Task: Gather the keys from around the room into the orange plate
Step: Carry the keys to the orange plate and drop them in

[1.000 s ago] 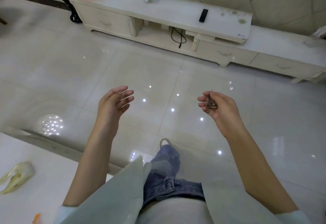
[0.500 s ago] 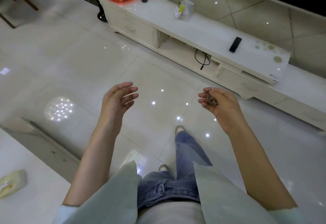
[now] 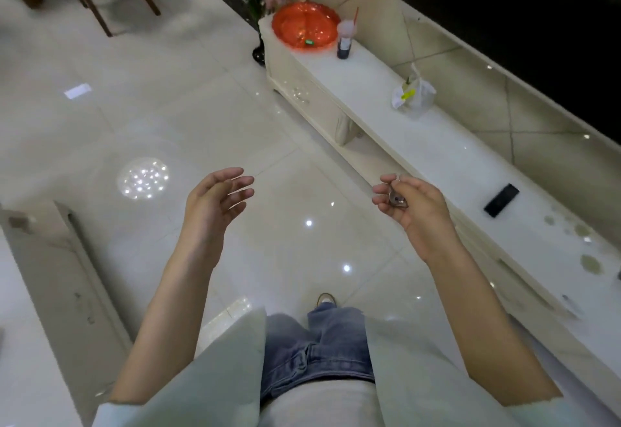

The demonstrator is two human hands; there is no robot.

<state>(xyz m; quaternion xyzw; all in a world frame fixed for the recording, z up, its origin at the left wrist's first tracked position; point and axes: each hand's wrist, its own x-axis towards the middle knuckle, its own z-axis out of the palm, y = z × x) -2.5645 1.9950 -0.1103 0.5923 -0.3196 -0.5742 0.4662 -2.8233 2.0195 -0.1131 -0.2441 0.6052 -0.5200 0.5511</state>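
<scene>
The left hand (image 3: 215, 198) hangs over the tiled floor (image 3: 168, 117), fingers relaxed and spread, holding nothing. Just right of it, the right hand (image 3: 408, 205) curls around what looks like a small metal key (image 3: 397, 199). Farther off, the orange plate (image 3: 305, 28) sits on the far end of the white cabinet (image 3: 386, 117), beside a drink cup (image 3: 344, 39).

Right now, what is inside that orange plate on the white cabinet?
The round orange plastic plate shows one small green item near its front rim. Its bowl otherwise looks bare. Whether that item is a key is too small to tell.
</scene>
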